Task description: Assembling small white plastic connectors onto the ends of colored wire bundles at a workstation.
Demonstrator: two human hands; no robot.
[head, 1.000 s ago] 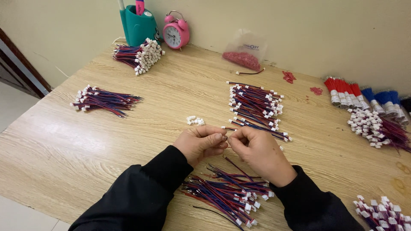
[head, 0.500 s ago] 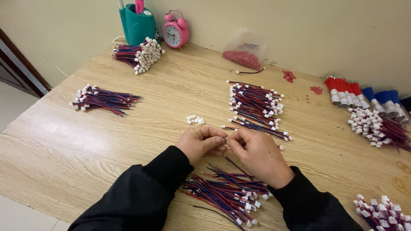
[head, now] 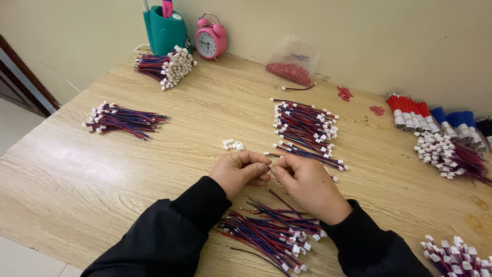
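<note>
My left hand [head: 240, 171] and my right hand [head: 307, 184] meet at the middle of the wooden table [head: 128, 169], fingertips together, pinching a thin red-and-blue wire between them. Its free end trails back toward a loose heap of wires with white plugs [head: 271, 233] lying just under my wrists. A small cluster of loose white connectors [head: 233, 145] lies just beyond my left hand. A neat stack of finished wires [head: 306, 128] lies beyond my right hand.
Other wire bundles lie at the left [head: 120, 119], back left [head: 165, 65], right [head: 448, 154] and bottom right [head: 456, 254]. A teal pen holder [head: 165, 31], a pink alarm clock [head: 210, 41] and a plastic bag of red parts [head: 291, 66] stand by the wall.
Both hands stayed together at the same spot; the fingers shifted slightly while working the wire.
</note>
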